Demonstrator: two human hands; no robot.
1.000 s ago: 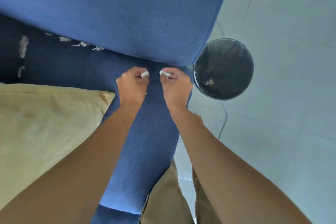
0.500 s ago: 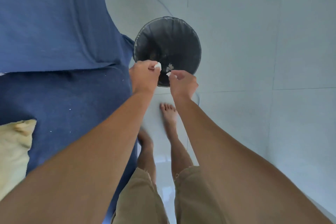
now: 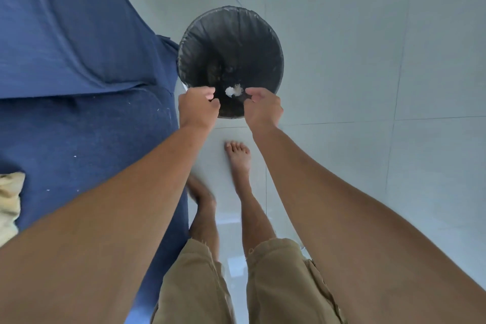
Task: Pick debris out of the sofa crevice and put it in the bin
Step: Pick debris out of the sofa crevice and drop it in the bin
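Observation:
A round bin [image 3: 263, 31] with a black liner stands on the floor beside the blue sofa's [image 3: 65, 60] end. My left hand [image 3: 198, 108] and my right hand [image 3: 263, 109] hover over the bin's near rim, fingers loosened and apart, nothing visible in either. Between them a white paper scrap [image 3: 229, 91] and a paler one [image 3: 238, 89] show against the bin's dark inside, either falling or lying there. Tiny white specks dot the sofa seat [image 3: 79, 155].
A yellow cushion [image 3: 9, 202] lies on the sofa at the left edge. My bare feet [image 3: 238, 155] stand on the pale tiled floor [image 3: 381, 87] just short of the bin. A thin cable runs across the floor behind the bin.
My view and both hands swung from the sofa crevice to the bin. The hands, which pinched white scraps, have loosened and the scraps have left the fingers.

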